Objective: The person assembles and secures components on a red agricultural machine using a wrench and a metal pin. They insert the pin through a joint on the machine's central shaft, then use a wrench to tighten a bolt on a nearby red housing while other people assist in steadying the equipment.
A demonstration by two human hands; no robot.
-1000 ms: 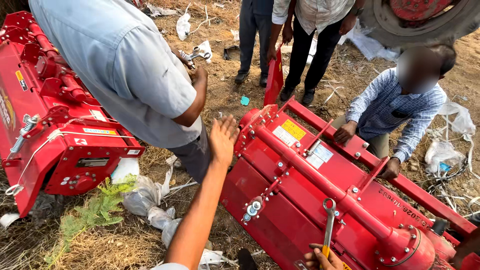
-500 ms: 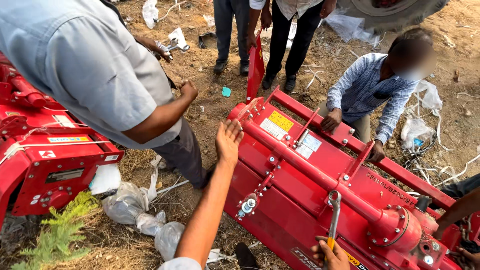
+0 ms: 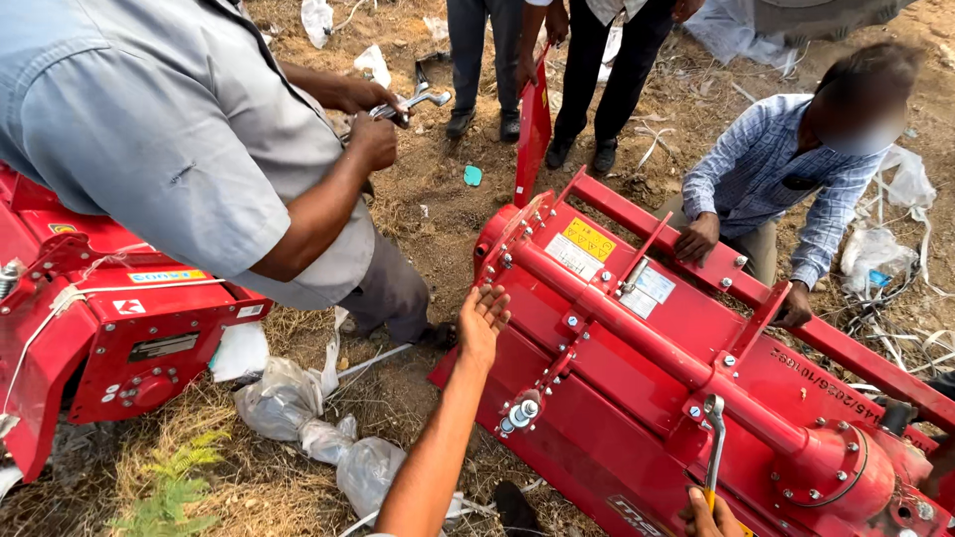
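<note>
Red painted steel, glossy and bolted throughout: a large rotary tiller (image 3: 647,398) lying on dry straw and dirt, with a round tube along its top, square-section frame bars, and yellow and white stickers on the flat cover. Left hand (image 3: 482,320) raised at the tiller's near edge, palm open, fingers spread and slightly curled, gripping nothing, just beside the bolted side plate. Right hand (image 3: 708,515) barely in view at the bottom edge, fingers closed around the yellow-handled end of a silvery metal wrench (image 3: 713,438), its ring head seated on a bolt of the sloping red cover. Nearby, another person in a grey shirt (image 3: 149,129) bent over, both hands on a shiny spanner (image 3: 416,100). Across the tiller, a crouching person in a blue checked shirt (image 3: 766,169), hands resting on the frame bar. To the left, a second red machine (image 3: 109,328) with a white cord across it. Crumpled clear plastic bags (image 3: 298,408) on the straw between the machines.
</note>
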